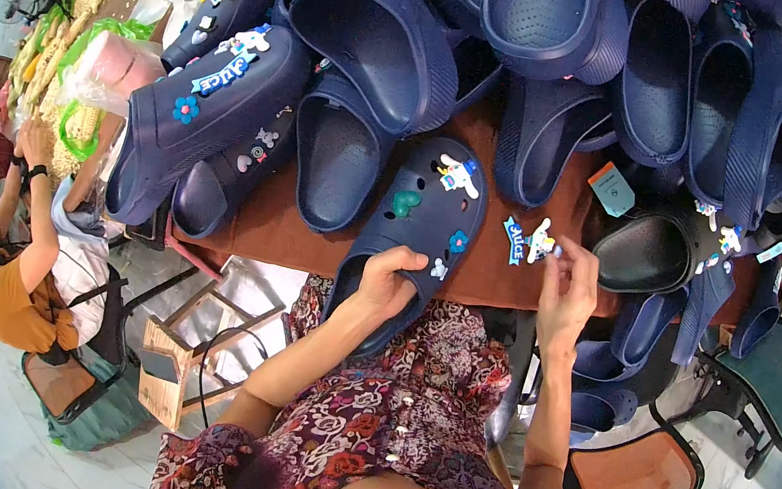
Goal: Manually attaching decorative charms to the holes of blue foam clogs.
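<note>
While the left hand (387,286) gripped a navy clog (426,230) by its rim, the right hand (571,286), at the shoe's three o'clock, curled near a character charm (540,239) on brown cloth (506,287); I couldn't tell whether that hand pinched anything.

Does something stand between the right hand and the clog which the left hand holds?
Yes: loose blue-and-white charms lie on the brown cloth, nearer the right hand than the clog. No other shoe is visible in that gap.
</note>
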Motion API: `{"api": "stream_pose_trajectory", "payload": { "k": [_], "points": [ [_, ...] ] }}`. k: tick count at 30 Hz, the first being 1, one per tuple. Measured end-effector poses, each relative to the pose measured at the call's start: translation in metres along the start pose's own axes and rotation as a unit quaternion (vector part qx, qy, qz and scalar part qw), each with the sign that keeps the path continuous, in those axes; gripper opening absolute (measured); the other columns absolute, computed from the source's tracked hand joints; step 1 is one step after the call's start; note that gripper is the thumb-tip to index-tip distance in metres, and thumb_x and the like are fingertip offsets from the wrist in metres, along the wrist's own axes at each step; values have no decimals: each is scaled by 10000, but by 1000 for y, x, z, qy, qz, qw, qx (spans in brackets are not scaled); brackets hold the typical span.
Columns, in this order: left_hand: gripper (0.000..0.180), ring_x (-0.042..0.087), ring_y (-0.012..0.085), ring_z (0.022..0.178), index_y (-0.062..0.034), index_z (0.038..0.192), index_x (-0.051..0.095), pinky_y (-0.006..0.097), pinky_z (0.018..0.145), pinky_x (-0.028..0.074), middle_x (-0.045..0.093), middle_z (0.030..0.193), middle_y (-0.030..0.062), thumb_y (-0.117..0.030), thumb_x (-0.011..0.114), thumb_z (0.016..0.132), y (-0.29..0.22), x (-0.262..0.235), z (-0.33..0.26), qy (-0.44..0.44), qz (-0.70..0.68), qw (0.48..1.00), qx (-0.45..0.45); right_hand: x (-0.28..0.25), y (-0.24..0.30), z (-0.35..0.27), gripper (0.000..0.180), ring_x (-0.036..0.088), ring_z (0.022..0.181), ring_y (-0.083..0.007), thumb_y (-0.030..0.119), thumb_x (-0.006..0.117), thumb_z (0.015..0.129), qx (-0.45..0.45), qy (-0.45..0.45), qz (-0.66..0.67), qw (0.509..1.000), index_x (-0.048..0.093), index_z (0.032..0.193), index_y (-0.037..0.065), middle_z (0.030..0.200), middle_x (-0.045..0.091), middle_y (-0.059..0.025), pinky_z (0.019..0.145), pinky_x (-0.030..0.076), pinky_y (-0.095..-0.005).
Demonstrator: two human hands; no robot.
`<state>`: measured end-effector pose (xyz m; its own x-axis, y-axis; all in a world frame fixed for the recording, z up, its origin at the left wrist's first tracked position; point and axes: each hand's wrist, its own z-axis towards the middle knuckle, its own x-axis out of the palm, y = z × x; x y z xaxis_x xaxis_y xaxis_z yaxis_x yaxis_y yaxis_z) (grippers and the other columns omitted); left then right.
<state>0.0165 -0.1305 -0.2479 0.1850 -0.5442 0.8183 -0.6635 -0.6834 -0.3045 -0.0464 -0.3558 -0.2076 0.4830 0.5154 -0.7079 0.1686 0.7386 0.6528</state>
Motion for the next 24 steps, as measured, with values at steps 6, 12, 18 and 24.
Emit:
{"api": "stream_pose_trajectory", "payload": {
  "k": [6,12,18,24],
  "points": [
    [253,619,239,982,61,973,655,363,931,450,665,1036,124,-7,569,745,5,1,-2,45,9,999,12,31,43,6,216,628,772,-124,1,705,822,12,67,214,975,639,1027,14,976,618,-79,668,518,-250],
    [443,585,230,1066,73,1174,556,360,963,431,618,1164,119,-3,560,737,13,-16,-5,91,44,995,9,52,51,18,200,625,778,-139,22,721,801,7,97,216,972,667,994,18,935,617,-76,677,505,-263],
    [570,537,229,1154,47,1291,474,350,1020,390,565,1249,106,-8,562,730,12,-18,-6,127,86,988,13,53,52,18,192,632,761,-137,18,724,798,15,97,235,967,679,985,13,935,625,-75,667,514,-263],
    [633,507,219,1198,41,1338,435,340,1042,366,529,1306,95,-21,571,722,13,-22,-6,123,108,986,8,55,53,20,186,651,768,-138,13,727,797,11,93,249,964,683,977,1,913,634,-80,671,522,-256]
  ]
}}
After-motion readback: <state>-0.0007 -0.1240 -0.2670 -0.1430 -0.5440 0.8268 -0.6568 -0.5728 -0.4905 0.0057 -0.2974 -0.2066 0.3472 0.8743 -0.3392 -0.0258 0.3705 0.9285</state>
